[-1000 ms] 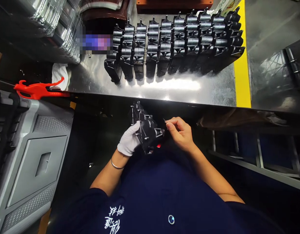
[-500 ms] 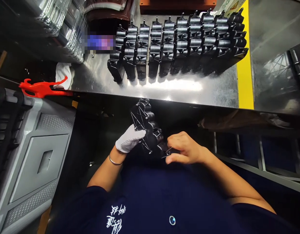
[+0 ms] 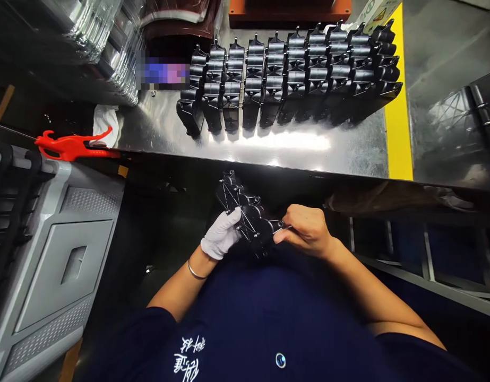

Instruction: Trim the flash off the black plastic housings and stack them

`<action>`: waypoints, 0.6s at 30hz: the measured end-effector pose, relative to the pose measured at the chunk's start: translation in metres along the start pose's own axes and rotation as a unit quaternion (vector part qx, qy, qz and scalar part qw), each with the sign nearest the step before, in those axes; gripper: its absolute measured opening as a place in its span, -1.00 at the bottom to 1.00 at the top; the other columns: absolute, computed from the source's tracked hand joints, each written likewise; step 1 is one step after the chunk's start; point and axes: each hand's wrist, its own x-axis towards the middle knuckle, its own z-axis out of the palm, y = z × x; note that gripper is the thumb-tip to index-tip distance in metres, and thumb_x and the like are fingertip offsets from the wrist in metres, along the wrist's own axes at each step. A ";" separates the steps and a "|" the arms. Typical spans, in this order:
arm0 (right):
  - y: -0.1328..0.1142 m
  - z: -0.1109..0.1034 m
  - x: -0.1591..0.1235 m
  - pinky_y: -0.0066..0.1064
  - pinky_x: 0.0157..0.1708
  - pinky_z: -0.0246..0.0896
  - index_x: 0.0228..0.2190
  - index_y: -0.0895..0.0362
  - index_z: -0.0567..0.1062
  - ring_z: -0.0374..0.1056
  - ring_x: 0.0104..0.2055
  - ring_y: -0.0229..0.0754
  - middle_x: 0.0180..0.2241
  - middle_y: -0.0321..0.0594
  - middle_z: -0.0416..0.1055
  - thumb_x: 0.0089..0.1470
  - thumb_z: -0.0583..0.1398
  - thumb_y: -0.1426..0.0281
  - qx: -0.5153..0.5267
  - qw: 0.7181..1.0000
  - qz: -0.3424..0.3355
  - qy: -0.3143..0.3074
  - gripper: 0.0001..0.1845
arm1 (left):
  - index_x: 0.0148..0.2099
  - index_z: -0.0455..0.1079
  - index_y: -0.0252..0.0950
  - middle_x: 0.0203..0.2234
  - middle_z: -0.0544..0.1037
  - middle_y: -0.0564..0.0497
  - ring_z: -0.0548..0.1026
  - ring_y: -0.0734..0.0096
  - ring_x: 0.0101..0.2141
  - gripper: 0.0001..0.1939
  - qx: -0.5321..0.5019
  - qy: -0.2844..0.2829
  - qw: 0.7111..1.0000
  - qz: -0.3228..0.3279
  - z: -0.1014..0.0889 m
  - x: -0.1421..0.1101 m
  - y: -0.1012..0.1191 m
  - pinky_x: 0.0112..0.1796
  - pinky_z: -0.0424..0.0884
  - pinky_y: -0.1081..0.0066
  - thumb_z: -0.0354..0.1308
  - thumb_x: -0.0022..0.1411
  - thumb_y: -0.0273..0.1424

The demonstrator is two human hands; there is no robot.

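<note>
My left hand (image 3: 221, 233), in a white glove, is closed around a black ribbed plastic part (image 3: 250, 215). The part is held tilted in front of my body, below the bench edge, with its scalloped side facing up and right. Bare and closed in a pinch, my right hand (image 3: 306, 229) is at the part's right end, by a small ringed lug. A thin bright edge shows at its fingertips; whether it is a slim tool or part of the moulding, I cannot tell.
Several similar black parts (image 3: 274, 85) stand in a row on the metal bench (image 3: 157, 132). A red air blow gun (image 3: 71, 146) hangs at the left, beside a white cloth (image 3: 105, 124). Yellow tape (image 3: 399, 127) crosses the bench. A grey plastic crate (image 3: 65, 265) stands lower left.
The black part has turned and moved slightly down and right with my left hand. My right hand has risen a little and stays at the part's right end.
</note>
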 end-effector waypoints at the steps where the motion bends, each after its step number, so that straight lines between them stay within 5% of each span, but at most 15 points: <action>1: 0.000 0.000 0.000 -0.42 -0.58 -0.14 -0.65 0.10 0.31 0.02 -0.62 -0.32 -0.68 -0.35 0.12 0.10 0.16 0.02 -0.003 1.000 0.006 0.011 -0.51 | -0.17 0.50 -0.39 -0.30 0.61 -0.07 0.57 0.33 -0.30 -0.67 -0.004 -0.002 1.000 -0.002 0.000 0.000 -0.002 -0.15 0.48 0.35 0.38 0.00 -0.34; 8: 0.001 -0.002 -0.001 -0.40 -0.61 -0.14 -0.70 0.10 0.27 0.01 -0.64 -0.33 -0.70 -0.34 0.12 0.15 0.10 -0.01 0.050 0.997 0.047 -0.025 -0.44 | -0.18 0.48 -0.40 -0.32 0.60 -0.07 0.57 0.36 -0.32 -0.78 -0.033 0.014 0.999 -0.019 0.004 0.001 -0.001 -0.18 0.49 0.38 0.24 0.16 -0.36; 11: 0.009 -0.005 0.000 -0.42 -0.60 0.03 -0.60 0.10 0.39 0.14 -0.61 -0.31 -0.66 -0.32 0.22 0.13 0.13 0.01 0.159 0.984 0.067 0.036 -0.53 | -0.14 0.47 -0.42 -0.54 0.54 -0.01 0.50 0.47 -0.56 -0.68 -0.081 -0.044 0.984 -0.151 0.009 -0.001 0.008 -0.46 0.46 0.49 0.10 0.27 -0.24; 14: 0.019 -0.010 0.002 -0.43 -0.62 0.08 -0.34 0.07 0.51 0.18 -0.59 -0.34 -0.40 -0.23 0.43 -0.03 0.31 0.10 0.185 0.961 0.153 0.135 -0.68 | 0.04 0.40 -0.47 -0.71 0.41 0.07 0.32 0.54 -0.77 -0.49 -0.084 -0.132 0.945 -0.287 0.013 0.001 0.018 -0.73 0.20 0.56 -0.08 0.34 -0.14; 18: 0.027 -0.017 0.001 -0.47 -0.60 0.19 -0.03 -0.02 0.45 0.38 -0.45 -0.26 -0.11 -0.15 0.48 -0.24 0.44 0.18 0.243 0.944 0.223 0.013 -0.32 | 0.07 0.38 -0.53 -0.71 0.46 -0.01 0.36 0.43 -0.79 -0.48 0.019 -0.186 0.910 -0.371 0.010 0.007 0.024 -0.77 0.14 0.54 -0.11 0.34 -0.20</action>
